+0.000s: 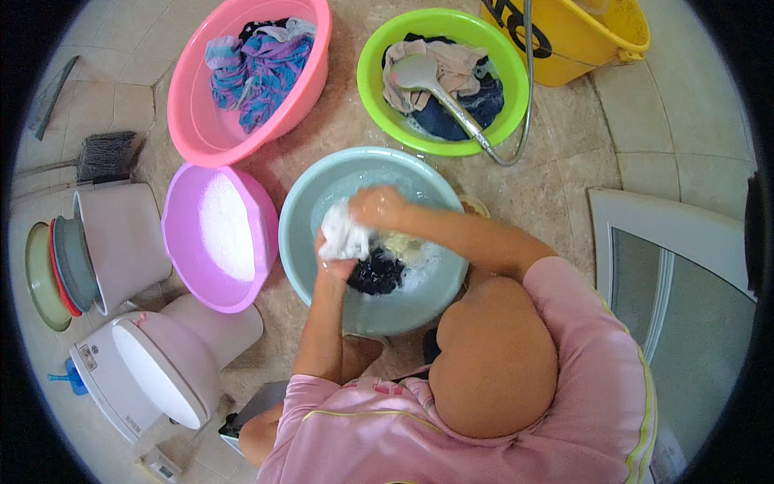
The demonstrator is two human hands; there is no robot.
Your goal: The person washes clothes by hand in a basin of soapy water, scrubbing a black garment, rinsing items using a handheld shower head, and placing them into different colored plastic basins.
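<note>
Above the pale blue basin [292, 278], I hold a bunched, wet white cloth [347, 231]. My left hand [332, 260] is closed round its lower left side. At the cloth's upper right edge, my right hand [379, 207] presses in with curled fingers, slightly smeared by motion. The cloth's exact kind is hidden by its folds. Below it, a dark cloth [376, 273] lies in the sudsy water, and a pale yellowish cloth [403, 248] sits beside it, partly under my right forearm.
A pink basin [193, 121] holds patterned clothes; a green basin [371, 105] holds soaking clothes and a shower head [416, 74]. Left stand a purple basin [179, 211] with white suds and a toilet [165, 375]. A yellow bucket [564, 68] is far right, a door [677, 210] at right.
</note>
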